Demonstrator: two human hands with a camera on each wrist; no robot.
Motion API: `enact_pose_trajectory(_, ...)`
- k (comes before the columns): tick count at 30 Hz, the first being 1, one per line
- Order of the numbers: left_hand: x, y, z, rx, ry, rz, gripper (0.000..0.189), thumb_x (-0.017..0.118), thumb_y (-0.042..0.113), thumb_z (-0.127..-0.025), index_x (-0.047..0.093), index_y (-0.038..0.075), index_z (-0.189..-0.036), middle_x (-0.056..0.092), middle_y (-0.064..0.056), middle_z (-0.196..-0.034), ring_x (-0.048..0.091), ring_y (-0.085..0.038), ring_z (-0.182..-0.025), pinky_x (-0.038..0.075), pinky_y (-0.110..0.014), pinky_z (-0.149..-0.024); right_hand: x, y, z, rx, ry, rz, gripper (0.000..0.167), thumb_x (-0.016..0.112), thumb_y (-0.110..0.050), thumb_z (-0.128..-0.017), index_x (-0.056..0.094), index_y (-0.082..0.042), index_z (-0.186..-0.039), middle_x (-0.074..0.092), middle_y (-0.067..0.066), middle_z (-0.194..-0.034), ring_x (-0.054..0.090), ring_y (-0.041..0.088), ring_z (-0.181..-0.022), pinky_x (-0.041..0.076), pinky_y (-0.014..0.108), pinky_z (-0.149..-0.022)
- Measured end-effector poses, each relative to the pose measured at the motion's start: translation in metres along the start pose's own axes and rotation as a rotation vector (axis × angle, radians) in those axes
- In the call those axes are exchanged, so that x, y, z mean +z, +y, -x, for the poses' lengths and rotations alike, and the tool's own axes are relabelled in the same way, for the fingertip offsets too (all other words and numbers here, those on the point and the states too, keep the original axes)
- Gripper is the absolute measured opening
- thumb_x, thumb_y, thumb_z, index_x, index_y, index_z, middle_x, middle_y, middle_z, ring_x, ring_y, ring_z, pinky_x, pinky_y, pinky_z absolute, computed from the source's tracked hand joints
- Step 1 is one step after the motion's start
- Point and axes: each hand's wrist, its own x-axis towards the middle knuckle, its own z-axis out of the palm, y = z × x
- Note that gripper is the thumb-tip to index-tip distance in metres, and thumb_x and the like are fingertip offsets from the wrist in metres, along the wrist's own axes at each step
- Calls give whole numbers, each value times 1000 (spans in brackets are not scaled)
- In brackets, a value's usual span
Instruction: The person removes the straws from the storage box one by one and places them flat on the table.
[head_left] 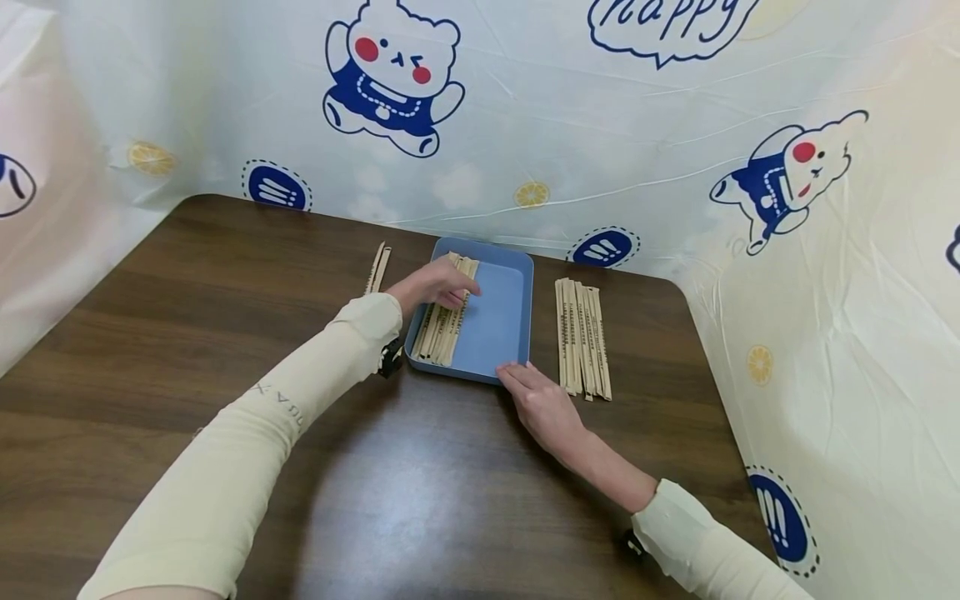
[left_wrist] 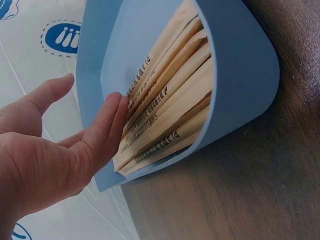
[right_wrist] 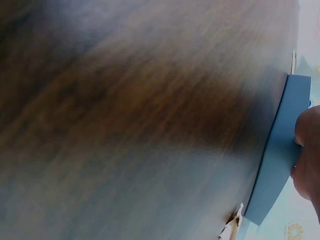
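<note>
A shallow blue tray (head_left: pixel 495 325) sits on the table, with a row of slim paper-wrapped chopsticks (head_left: pixel 438 333) lying along its left side. Over them is my left hand (head_left: pixel 435 285); in the left wrist view its straight fingers (left_wrist: pixel 107 125) touch the printed wrappers (left_wrist: pixel 165 100), and the thumb stands apart. My right hand (head_left: pixel 542 406) pinches the tray's near right corner, its fingertips at the rim in the right wrist view, where the tray wall (right_wrist: pixel 280 150) shows and most of that hand is cut off.
Right of the tray lies a bundle of several similar wrapped chopsticks (head_left: pixel 581 342). A couple more (head_left: pixel 378 268) lie to its left, partly hidden by my left arm. Behind the brown wooden table (head_left: pixel 225 333) hangs a printed cloth (head_left: pixel 495 108).
</note>
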Motion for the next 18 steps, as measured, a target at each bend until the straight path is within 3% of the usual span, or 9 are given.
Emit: enact_pose_trajectory(18, 14, 5, -3, -11, 18, -55, 67, 71, 13, -92, 38, -6, -146, 55, -23, -125, 61, -34, -113, 56, -37, -90, -2, -1, 0, 4, -19, -2, 35, 71, 11, -86, 68, 5, -121, 68, 16, -121, 64, 27, -114, 49, 45, -100)
